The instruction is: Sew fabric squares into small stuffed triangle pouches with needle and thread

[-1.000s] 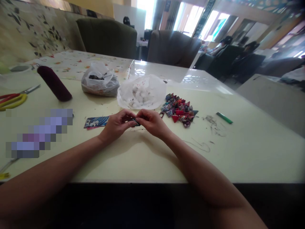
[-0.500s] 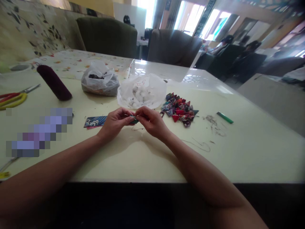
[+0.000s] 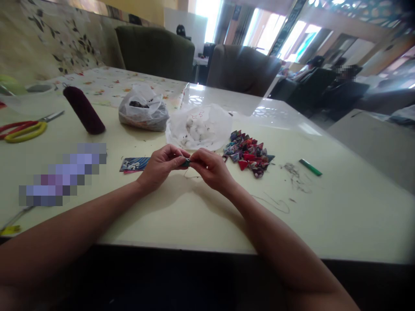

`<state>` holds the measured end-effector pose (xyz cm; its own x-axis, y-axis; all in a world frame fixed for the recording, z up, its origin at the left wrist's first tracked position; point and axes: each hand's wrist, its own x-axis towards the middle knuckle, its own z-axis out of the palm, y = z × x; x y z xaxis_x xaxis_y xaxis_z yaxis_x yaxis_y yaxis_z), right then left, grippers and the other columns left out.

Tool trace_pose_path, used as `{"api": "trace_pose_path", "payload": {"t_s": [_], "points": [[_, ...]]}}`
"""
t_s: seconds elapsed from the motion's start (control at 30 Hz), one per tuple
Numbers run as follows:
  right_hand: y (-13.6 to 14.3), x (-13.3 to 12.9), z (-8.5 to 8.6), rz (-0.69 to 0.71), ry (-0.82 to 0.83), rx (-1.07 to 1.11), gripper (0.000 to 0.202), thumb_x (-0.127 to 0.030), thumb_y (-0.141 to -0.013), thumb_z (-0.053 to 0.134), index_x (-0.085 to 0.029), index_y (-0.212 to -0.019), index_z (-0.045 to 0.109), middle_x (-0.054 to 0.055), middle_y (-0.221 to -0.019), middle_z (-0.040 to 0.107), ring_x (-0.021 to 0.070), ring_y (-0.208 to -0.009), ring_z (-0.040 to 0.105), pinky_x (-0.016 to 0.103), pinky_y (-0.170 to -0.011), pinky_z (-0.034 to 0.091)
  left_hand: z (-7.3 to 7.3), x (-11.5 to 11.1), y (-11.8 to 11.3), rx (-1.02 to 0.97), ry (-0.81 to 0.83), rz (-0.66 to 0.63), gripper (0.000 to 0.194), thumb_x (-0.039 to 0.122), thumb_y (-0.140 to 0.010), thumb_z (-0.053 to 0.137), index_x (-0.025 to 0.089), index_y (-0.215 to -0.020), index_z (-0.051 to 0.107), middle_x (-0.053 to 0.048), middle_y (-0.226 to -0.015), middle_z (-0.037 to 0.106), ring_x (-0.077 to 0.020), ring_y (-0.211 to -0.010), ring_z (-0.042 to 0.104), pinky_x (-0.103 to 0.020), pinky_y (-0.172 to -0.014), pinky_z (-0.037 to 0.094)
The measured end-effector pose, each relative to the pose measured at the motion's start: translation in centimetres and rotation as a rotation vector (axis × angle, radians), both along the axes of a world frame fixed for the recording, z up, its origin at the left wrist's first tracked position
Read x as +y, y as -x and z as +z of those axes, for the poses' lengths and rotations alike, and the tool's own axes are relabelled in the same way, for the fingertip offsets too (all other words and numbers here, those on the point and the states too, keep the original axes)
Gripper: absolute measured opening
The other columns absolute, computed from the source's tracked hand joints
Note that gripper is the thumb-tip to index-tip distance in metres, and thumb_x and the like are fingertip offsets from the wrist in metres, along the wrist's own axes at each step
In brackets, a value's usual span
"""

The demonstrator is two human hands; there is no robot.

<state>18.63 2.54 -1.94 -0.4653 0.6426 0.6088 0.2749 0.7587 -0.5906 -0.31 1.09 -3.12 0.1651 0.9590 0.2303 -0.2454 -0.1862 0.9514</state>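
Note:
Between the fingertips of both hands is a small dark green piece of fabric (image 3: 186, 163), mostly covered by the fingers. My left hand (image 3: 162, 165) pinches it from the left, and my right hand (image 3: 210, 166) closes on its right side. A thin thread (image 3: 191, 176) hangs beneath. Whether a needle is there I cannot make out. Left of my left hand lies a flat blue-and-white patterned fabric strip (image 3: 133, 164) with a pink edge under it. Just beyond my right hand sits a heap of small stuffed triangular fabric pieces (image 3: 249, 153) in red, blue and other prints.
Past my hands stand a white plastic bag of white stuffing (image 3: 199, 127) and a tied grey bag (image 3: 144, 110). A dark maroon cylinder (image 3: 84, 110) and scissors (image 3: 27, 131) lie left. Right are thread scraps (image 3: 293, 170) and a green stick-like object (image 3: 310, 167). Chairs (image 3: 155, 52) stand behind.
The whole view has shifted slightly, so things on the table appear a little further right. Both hands keep hold of the green fabric, with a small change in the right fingers.

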Motion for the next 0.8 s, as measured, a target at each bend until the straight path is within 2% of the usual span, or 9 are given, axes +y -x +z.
{"api": "trace_pose_path", "payload": {"t_s": [0.17, 0.37, 0.57, 0.63, 0.8], "points": [[0.18, -0.34, 0.32, -0.021, 0.022, 0.045, 0.014, -0.012, -0.085, 0.06, -0.018, -0.074, 0.053, 0.0, -0.078, 0.054, 0.0106, -0.069, 0.048, 0.025, -0.063, 0.038, -0.08, -0.08, -0.05, -0.044, 0.003, -0.006, 0.025, 0.03, -0.076, 0.082, 0.014, -0.077, 0.062, -0.005, -0.1, 0.07, -0.0159, -0.087, 0.069, -0.035, -0.083, 0.062], [0.29, -0.37, 0.17, -0.036, 0.138, 0.104, 0.016, -0.014, -0.083, 0.06, -0.019, -0.072, 0.049, 0.0, -0.075, 0.055, 0.0106, -0.066, 0.047, 0.025, -0.06, 0.037, 0.02, -0.09, -0.09, -0.072, 0.011, -0.039, 0.023, 0.028, -0.076, 0.082, 0.014, -0.075, 0.064, -0.003, -0.099, 0.065, -0.0142, -0.085, 0.067, -0.035, -0.083, 0.062], [0.26, -0.05, -0.22, -0.022, 0.223, 0.107, 0.006, -0.016, -0.083, 0.061, -0.019, -0.085, 0.057, -0.003, -0.072, 0.053, 0.0095, -0.064, 0.046, 0.024, -0.06, 0.038, 0.21, 0.0, 0.17, 0.021, -0.095, -0.04, 0.019, 0.026, -0.078, 0.079, 0.015, -0.077, 0.064, -0.005, -0.101, 0.065, -0.0163, -0.09, 0.067, -0.036, -0.085, 0.061], [0.24, 0.07, -0.29, -0.02, 0.209, 0.087, 0.006, -0.017, -0.084, 0.062, -0.019, -0.089, 0.061, -0.002, -0.075, 0.057, 0.0101, -0.067, 0.049, 0.024, -0.062, 0.039, 0.24, 0.05, 0.21, 0.083, -0.153, -0.03, 0.019, 0.027, -0.079, 0.079, 0.015, -0.077, 0.063, -0.005, -0.1, 0.065, -0.0171, -0.091, 0.067, -0.035, -0.085, 0.061], [0.32, -0.1, -0.15, -0.059, 0.111, 0.093, 0.006, -0.013, -0.082, 0.063, -0.017, -0.077, 0.062, -0.001, -0.074, 0.059, 0.0099, -0.067, 0.052, 0.024, -0.064, 0.041, -0.02, 0.11, 0.05, 0.124, -0.223, -0.011, 0.02, 0.029, -0.081, 0.076, 0.016, -0.08, 0.062, -0.006, -0.1, 0.065, -0.018, -0.092, 0.066, -0.036, -0.082, 0.061]]}}
